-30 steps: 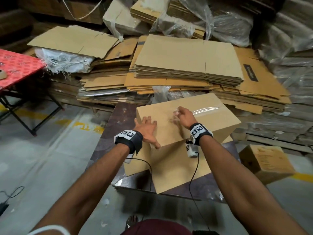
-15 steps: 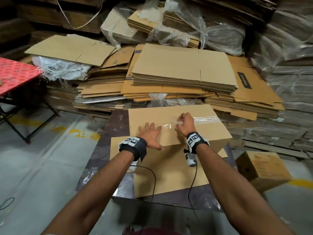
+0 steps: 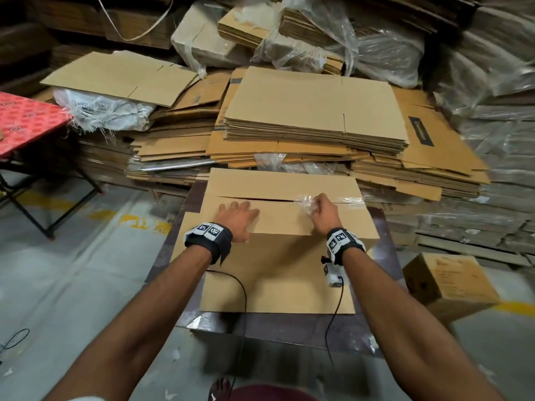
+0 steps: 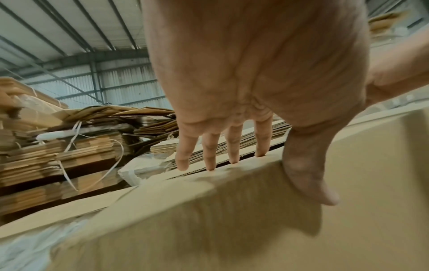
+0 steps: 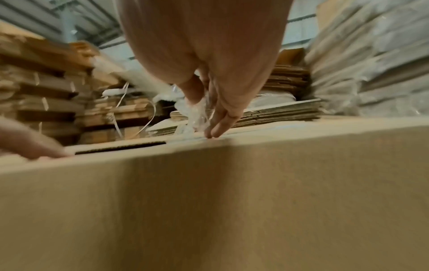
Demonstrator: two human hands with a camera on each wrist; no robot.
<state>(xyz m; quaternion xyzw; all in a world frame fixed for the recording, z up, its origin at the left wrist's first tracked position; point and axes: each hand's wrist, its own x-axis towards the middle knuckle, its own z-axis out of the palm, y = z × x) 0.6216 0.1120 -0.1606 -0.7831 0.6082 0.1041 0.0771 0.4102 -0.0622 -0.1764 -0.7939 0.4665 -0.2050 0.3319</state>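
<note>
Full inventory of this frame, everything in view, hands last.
cardboard box: 1, brown, on dark table, top seam gaping at left
clear tape: 1 strip, transparent, along box seam, crumpled end lifted
dark table: 1, dark brown, under box
flattened cartons: many, brown, stacked behind
plastic-wrapped bundles: several, right and rear
white sack: 1, rear left
red table: 1, far left
small box: 1, brown, floor right
left hand: flat on box top
right hand: pinches tape end

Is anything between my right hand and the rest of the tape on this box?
Nothing visible. The right hand pinches the tape, whose stuck part runs bare along the box seam to the right; the left hand presses the flap farther left.
</note>
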